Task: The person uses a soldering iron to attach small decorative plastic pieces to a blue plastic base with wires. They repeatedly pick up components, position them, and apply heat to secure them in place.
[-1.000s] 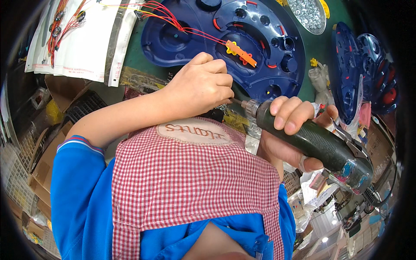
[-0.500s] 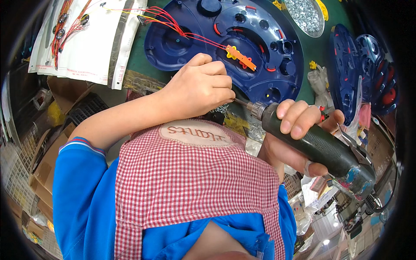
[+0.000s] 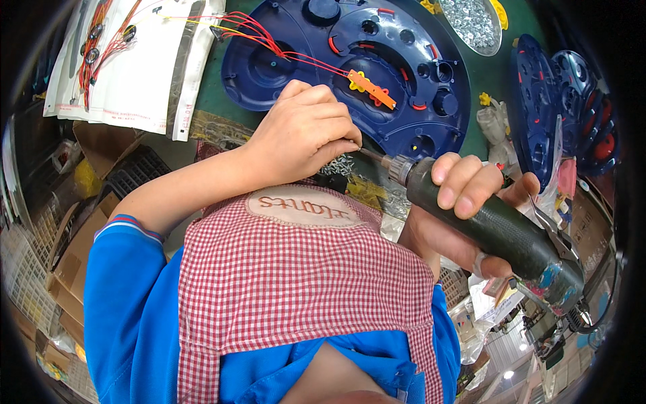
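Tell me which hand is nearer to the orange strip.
Left. The left hand is just below and left of the orange strip; the right hand, gripping the dark power screwdriver, is farther off, below and right.

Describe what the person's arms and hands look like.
The left hand and right hand are gloveless; a pale band circles one digit of the right. The blue left sleeve is short, with red and white stripes edging its cuff.
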